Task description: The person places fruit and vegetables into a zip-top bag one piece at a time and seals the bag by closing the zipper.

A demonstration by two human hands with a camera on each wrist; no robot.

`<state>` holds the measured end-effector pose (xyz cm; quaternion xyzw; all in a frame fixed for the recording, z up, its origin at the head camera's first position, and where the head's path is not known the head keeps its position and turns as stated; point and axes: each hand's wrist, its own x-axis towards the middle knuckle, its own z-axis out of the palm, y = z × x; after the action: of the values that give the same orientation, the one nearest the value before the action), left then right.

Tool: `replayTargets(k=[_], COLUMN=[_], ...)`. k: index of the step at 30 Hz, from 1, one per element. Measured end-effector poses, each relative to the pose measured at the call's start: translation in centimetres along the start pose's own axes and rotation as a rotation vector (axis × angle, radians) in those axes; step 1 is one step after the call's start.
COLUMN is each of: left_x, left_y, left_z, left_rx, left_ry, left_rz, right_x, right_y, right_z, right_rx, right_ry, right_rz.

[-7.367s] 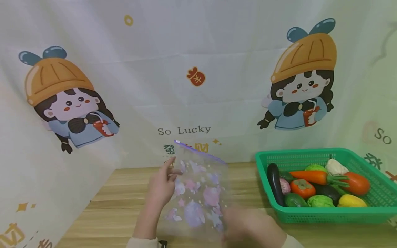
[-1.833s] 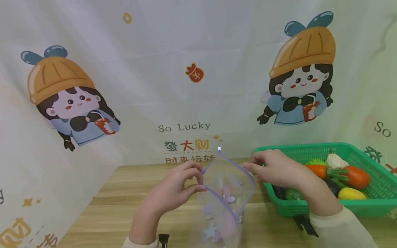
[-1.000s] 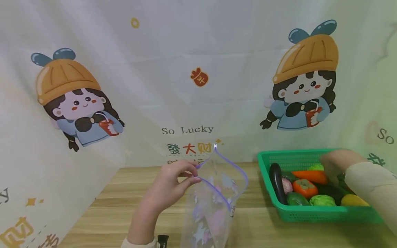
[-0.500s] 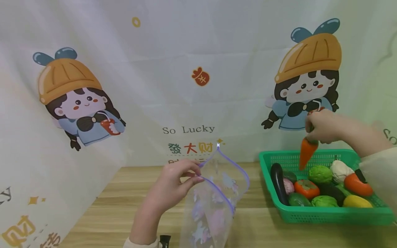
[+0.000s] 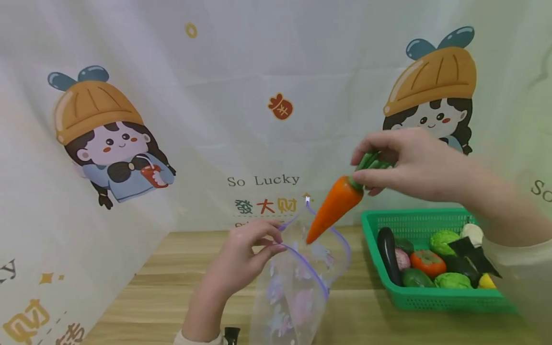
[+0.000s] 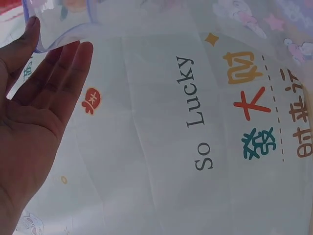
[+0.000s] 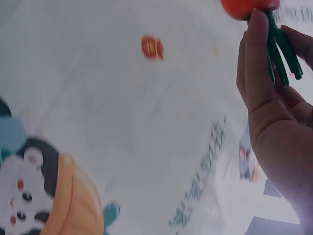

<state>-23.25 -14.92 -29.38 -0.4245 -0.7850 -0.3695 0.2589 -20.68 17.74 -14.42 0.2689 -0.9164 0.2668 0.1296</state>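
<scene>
Between thumb and fingers, my left hand point(image 5: 246, 258) pinches the purple-edged rim of a clear zip bag point(image 5: 293, 297) printed with pastel figures. The bag's mouth gapes, and its white slider sits at the far corner. My right hand point(image 5: 414, 165) grips an orange carrot point(image 5: 336, 206) by its green stalks. Tip downward, the carrot slants over the bag's mouth; whether the tip is inside the rim I cannot tell. In the right wrist view the carrot's green stalks point(image 7: 281, 54) lie between the fingers and thumb. The left wrist view shows the left hand point(image 6: 39, 107) at the bag's edge.
A green basket point(image 5: 448, 299) on the right of the wooden table point(image 5: 172, 278) holds several vegetables and fruits, among them an eggplant point(image 5: 389, 256), a persimmon point(image 5: 428, 263) and a lettuce point(image 5: 453, 280). A printed cloth point(image 5: 207, 120) hangs behind the table.
The bag went from zipped to gaping. My right hand left its rim, reached into the basket, lifted out the carrot and brought it left over the bag. My left hand keeps hold of the rim.
</scene>
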Motion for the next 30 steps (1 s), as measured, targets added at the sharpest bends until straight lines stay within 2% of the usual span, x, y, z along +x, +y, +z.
replayTargets(k=[3, 6, 8, 10, 17, 24, 30], left_x=[0.1, 0.3, 0.4, 0.5, 0.7, 0.6, 0.5], left_y=[0.5, 1.2, 1.6, 2.0, 2.9, 3.1, 2.6], left_z=[0.1, 0.3, 0.4, 0.4, 0.1, -0.5, -1.1], left_rx=[-0.044, -0.091, -0.12, -0.136, -0.181, -0.205, -0.171], left_ry=[0.04, 0.085, 0.106, 0.119, 0.15, 0.163, 0.135], left_rz=[0.014, 0.012, 0.006, 0.003, 0.015, -0.084, -0.191], right_x=[0.9, 1.6, 1.9, 2.1, 3.1, 3.7, 3.6], right_y=[-1.2, -1.9, -2.2, -2.4, -2.8, -2.5, -2.0], right_z=[2.6, 5.2, 6.7, 7.8, 9.9, 10.6, 10.1], right_rx=[0.081, 0.096, 0.066, 0.046, -0.014, -0.233, -0.22], right_ry=[-0.203, -0.404, -0.489, -0.537, -0.609, -0.539, -0.536], right_rz=[-0.031, -0.022, -0.004, 0.002, 0.018, -0.062, -0.056])
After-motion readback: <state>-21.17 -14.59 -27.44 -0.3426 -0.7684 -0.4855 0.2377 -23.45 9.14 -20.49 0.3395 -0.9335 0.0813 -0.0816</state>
